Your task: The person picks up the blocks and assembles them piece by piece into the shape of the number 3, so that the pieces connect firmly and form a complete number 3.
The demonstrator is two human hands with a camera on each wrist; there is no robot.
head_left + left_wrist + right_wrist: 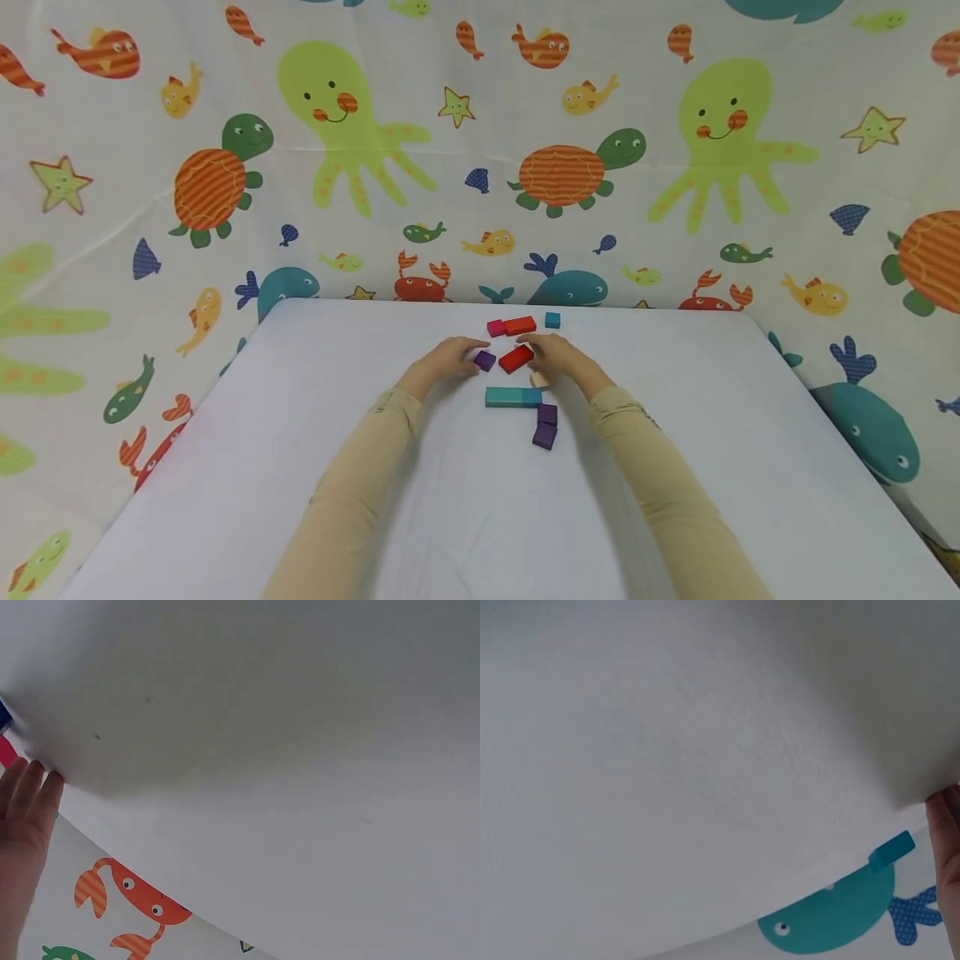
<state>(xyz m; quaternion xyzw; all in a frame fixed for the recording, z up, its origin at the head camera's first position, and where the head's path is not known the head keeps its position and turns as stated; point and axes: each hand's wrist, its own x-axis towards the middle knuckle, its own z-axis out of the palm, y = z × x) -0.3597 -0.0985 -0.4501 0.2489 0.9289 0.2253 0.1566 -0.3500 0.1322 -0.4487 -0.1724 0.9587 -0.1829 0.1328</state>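
My left hand (447,358) reaches in beside a small purple block (484,360), its fingers and thumb spread on either side. In the left wrist view the fingers (46,799) look straight, with a gap to the dark block (4,718). Across from it, my right hand (555,354) curves over the right end of a red block (516,358). Whether its thumb touches that block is unclear. A pale wooden block (538,380) lies partly hidden under the right hand.
Behind the hands lie a pink block (496,328), an orange-red block (520,326) and a teal cube (552,320). Nearer are a long teal block (503,397), a blue cube (532,397) against it, and two purple blocks (545,436). A patterned cloth (480,150) hangs behind the white table (465,525).
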